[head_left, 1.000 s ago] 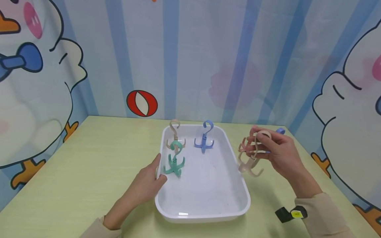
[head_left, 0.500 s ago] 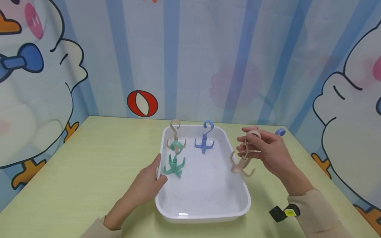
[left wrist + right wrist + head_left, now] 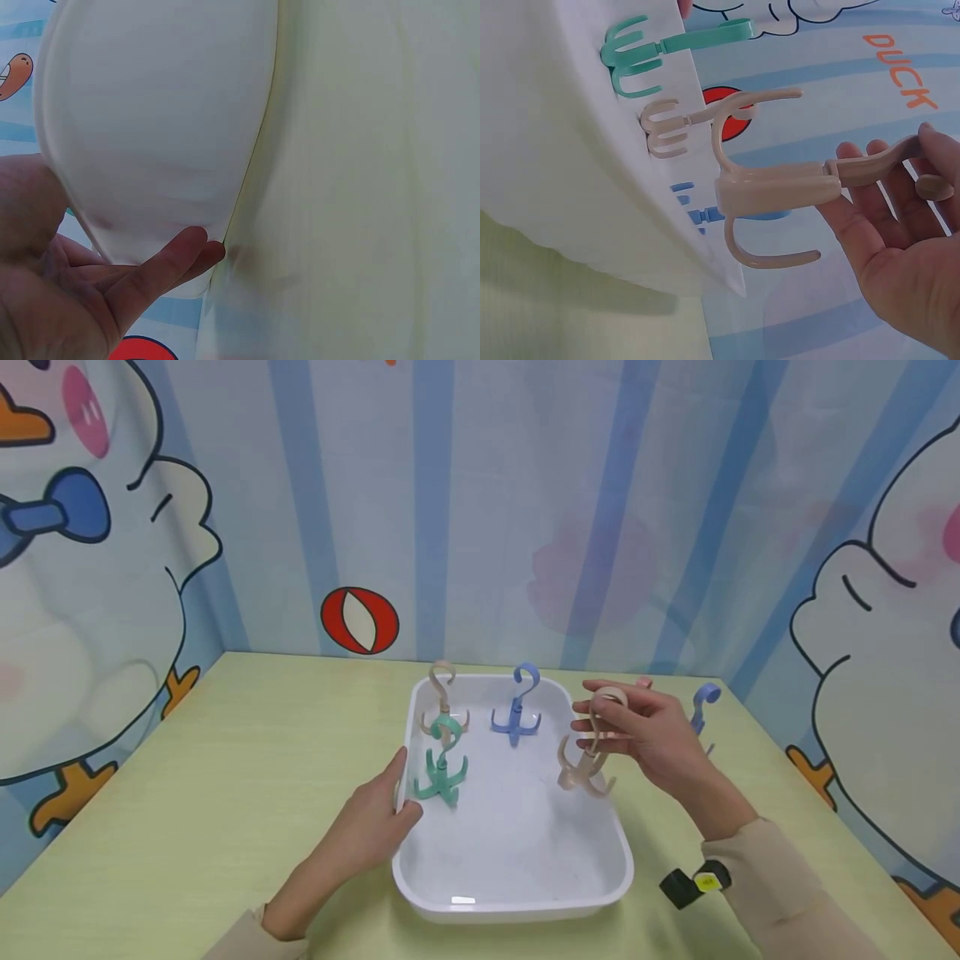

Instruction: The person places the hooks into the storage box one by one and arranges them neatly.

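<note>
A white plastic tray [image 3: 517, 860] stands on the table. My left hand [image 3: 375, 822] grips its left rim, thumb on the inside; the left wrist view shows fingers against the outer wall. My right hand [image 3: 660, 735] pinches a beige multi-prong hanging hook [image 3: 583, 770] by its curved top, over the tray's right side. In the right wrist view that beige hook [image 3: 772, 187] hangs with its prongs pointing away from the palm. Inside the tray stand a green hook [image 3: 441, 777], another beige hook [image 3: 442, 689] and a blue hook [image 3: 515, 718].
On the table right of the tray, partly behind my right hand, stand another blue hook [image 3: 703, 702] and a pink hook [image 3: 643, 682], mostly hidden. A cartoon-printed curtain [image 3: 495, 510] rises behind the pale green table [image 3: 300, 718].
My right hand has moved left with the beige hook, from beside the tray to over its right side. The blue hook behind it shows more. My left hand has stayed put.
</note>
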The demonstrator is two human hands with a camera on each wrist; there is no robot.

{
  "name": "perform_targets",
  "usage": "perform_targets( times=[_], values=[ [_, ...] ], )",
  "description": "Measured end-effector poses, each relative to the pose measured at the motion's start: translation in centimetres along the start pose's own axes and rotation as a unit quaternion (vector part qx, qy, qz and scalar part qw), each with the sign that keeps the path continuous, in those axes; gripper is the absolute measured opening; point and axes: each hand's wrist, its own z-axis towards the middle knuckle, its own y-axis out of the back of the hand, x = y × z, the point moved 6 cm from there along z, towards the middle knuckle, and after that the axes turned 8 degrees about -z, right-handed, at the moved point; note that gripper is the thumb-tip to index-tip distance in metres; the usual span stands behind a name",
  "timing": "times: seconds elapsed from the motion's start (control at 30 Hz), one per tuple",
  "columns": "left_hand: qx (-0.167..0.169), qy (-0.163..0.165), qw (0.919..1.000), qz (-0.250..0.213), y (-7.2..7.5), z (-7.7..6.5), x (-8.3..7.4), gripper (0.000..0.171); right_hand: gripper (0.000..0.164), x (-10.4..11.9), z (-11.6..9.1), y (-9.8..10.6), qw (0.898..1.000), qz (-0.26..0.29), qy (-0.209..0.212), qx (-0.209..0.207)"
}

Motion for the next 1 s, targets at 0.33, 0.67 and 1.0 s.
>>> perform_targets(
  times=[0.33,0.67,1.0],
  values=[
    [0.000,0.001,1.0000,-0.008,0.1,-0.2,-0.1,0.080,0.053,-0.4,1.7,-1.7,0.999,0.005,-0.012,0.034],
    [-0.002,-0.001,1.0000,-0.007,0.2,-0.2,-0.1,0.079,0.050,0.7,3.3,-3.5,0.999,-0.010,-0.019,0.050],
    [-0.002,-0.002,0.9999,-0.016,0.1,-0.2,-0.1,0.079,0.045,0.0,4.7,-5.7,0.998,0.020,-0.032,0.044]
  ],
)
